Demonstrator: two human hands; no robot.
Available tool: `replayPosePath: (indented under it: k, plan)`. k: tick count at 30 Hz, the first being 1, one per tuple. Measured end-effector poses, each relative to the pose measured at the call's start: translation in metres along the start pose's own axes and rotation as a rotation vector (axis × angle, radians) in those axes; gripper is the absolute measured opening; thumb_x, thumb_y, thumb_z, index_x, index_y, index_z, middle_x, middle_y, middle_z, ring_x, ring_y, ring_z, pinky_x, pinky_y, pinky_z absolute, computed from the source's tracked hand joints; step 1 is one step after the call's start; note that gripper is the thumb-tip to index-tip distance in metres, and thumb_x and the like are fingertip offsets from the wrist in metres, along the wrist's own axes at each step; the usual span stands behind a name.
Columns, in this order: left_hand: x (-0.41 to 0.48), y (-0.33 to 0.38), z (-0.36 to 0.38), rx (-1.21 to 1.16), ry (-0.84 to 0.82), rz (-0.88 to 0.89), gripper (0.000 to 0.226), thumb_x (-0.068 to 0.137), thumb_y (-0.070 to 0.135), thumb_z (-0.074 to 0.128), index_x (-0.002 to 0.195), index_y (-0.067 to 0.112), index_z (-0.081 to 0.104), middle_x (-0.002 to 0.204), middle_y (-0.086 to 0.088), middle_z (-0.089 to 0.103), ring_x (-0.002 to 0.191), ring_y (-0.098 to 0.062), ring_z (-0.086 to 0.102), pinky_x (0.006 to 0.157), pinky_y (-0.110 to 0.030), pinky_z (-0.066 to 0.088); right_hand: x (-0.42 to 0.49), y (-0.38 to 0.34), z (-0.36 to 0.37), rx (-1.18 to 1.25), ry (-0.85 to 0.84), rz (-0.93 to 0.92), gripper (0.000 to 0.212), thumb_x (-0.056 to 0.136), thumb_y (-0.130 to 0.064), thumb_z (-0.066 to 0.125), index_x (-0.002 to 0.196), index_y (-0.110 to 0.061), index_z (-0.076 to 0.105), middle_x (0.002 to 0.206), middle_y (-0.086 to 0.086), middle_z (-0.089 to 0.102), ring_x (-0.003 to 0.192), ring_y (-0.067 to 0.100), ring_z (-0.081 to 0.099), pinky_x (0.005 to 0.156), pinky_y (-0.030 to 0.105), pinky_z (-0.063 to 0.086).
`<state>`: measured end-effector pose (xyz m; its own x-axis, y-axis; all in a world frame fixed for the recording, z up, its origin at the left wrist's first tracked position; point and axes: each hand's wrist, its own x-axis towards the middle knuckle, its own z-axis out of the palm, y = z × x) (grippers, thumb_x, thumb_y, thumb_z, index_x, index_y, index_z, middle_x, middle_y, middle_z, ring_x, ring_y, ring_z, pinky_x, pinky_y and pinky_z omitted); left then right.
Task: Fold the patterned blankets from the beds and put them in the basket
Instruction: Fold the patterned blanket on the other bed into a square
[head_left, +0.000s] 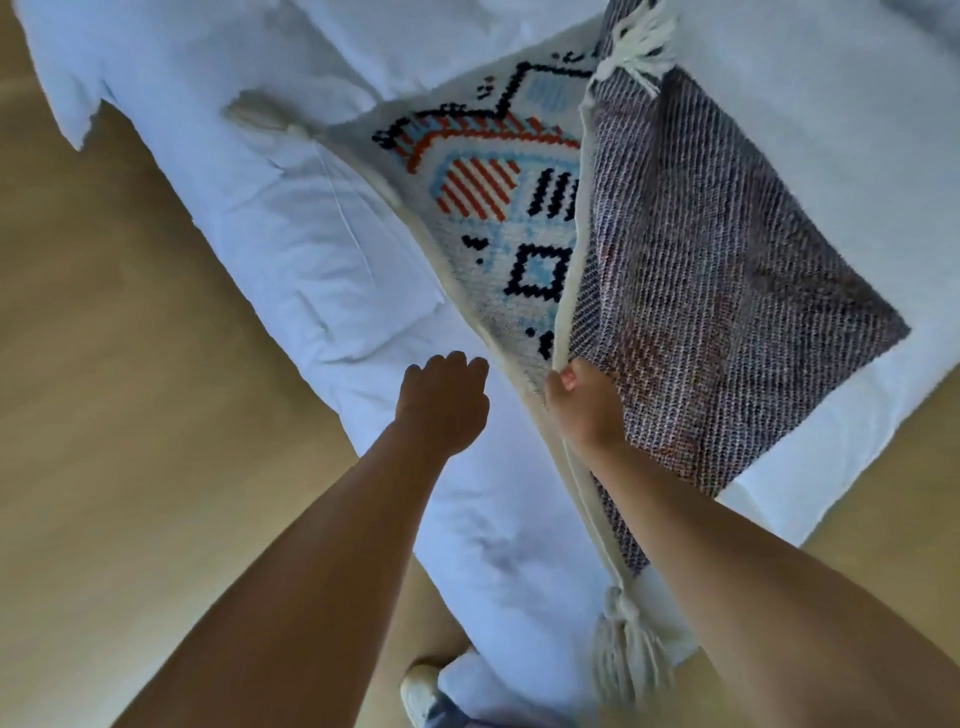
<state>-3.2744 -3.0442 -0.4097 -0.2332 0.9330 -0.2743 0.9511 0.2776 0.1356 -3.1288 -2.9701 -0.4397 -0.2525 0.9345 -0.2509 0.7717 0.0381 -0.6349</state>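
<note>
A patterned blanket (498, 208) lies on the white bed, its face woven in cream, black, light blue and orange. Its right part is folded over and shows the grey-purple underside (717, 270). White tassels hang at its corners: one at the top (641, 39), one at the left (260, 117), one near the bed's edge (626, 639). My right hand (584, 402) pinches the blanket's cream edge where the fold begins. My left hand (441, 397) hovers just left of that edge over the white sheet, fingers curled, holding nothing. No basket is in view.
The white bed (291, 244) runs diagonally across the view, its duvet rumpled. Tan wooden floor (104, 364) lies to the left and at the lower right. A white shoe (421, 691) shows at the bottom by the bed's edge.
</note>
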Motion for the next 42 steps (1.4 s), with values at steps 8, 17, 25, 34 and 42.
replayPosePath:
  k: [8, 17, 25, 34, 42]
  plan:
    - [0.123, 0.005, -0.047, 0.15, -0.006, 0.152, 0.038, 0.09, 0.007, 0.038, 0.126, 0.017, 0.045, 0.118, -0.008, 0.052, 0.109, -0.027, 0.05, 0.088, -0.039, 0.038, 0.087, -0.033, -0.008, 0.048, 0.086, -0.004, 0.026, 0.092, -0.023, 0.048, 0.094, 0.0, 0.061, 0.102, 0.015, 0.061, 0.08, 0.019, 0.056, 0.063, 0.027, 0.04]
    - [0.297, 0.019, -0.085, 0.248, -0.102, 0.314, 0.033, 0.085, 0.005, 0.051, 0.117, 0.01, 0.047, 0.113, -0.011, 0.053, 0.105, -0.028, 0.05, 0.085, -0.041, 0.041, 0.223, -0.057, -0.018, 0.138, 0.091, 0.128, 0.028, 0.092, -0.023, 0.049, 0.109, -0.002, 0.057, 0.115, 0.012, 0.055, 0.102, 0.023, 0.056, 0.088, 0.032, 0.046]
    - [0.426, 0.033, -0.089, 0.367, -0.021, 0.526, 0.053, 0.083, 0.001, 0.051, 0.133, 0.012, 0.038, 0.136, -0.01, 0.046, 0.124, -0.029, 0.039, 0.098, -0.043, 0.036, 0.304, -0.058, -0.008, 0.032, 0.235, 0.221, 0.023, 0.09, -0.023, 0.053, 0.099, -0.002, 0.056, 0.097, 0.011, 0.054, 0.083, 0.019, 0.047, 0.076, 0.033, 0.046]
    - [0.496, 0.027, -0.071, 0.405, 0.025, 0.598, 0.047, 0.087, 0.015, 0.052, 0.132, 0.008, 0.038, 0.141, -0.014, 0.035, 0.121, -0.034, 0.039, 0.094, -0.048, 0.037, 0.333, -0.056, 0.012, -0.222, 0.267, 0.291, 0.021, 0.093, -0.018, 0.048, 0.102, -0.002, 0.06, 0.1, 0.011, 0.058, 0.091, 0.025, 0.054, 0.07, 0.032, 0.044]
    - [0.512, 0.016, -0.086, 0.511, 0.083, 0.482, 0.038, 0.09, 0.016, 0.043, 0.127, 0.005, 0.045, 0.117, -0.016, 0.05, 0.107, -0.032, 0.046, 0.084, -0.04, 0.038, 0.322, -0.073, 0.003, -0.36, 0.22, 0.189, 0.017, 0.092, -0.014, 0.05, 0.098, -0.002, 0.06, 0.086, 0.008, 0.056, 0.068, 0.016, 0.043, 0.058, 0.027, 0.044]
